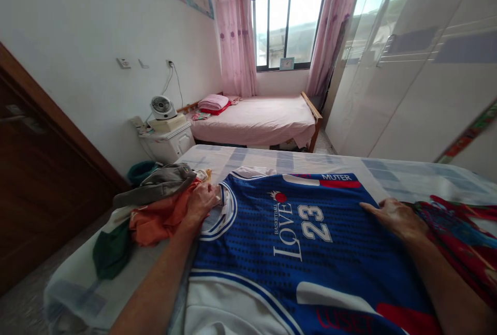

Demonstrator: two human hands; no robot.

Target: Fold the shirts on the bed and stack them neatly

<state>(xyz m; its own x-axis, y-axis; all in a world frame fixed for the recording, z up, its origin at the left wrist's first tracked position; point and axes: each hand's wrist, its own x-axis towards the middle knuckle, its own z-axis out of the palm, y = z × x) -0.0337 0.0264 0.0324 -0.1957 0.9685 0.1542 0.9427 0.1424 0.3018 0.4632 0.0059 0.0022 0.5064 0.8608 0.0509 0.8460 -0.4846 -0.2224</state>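
A blue shirt is lying spread out on the checked sheet, between the two hands, its long axis running sideways, with the collar toward the left and the hem toward the right. The left hand is curling its fingers beside the collar; whether it is pinching fabric, I cannot tell. The right hand is resting by the hem, its grip also unclear; neither is clearly nearer. Orange cloth is lying beside the left hand; farther off, a pink bed is standing before the window.
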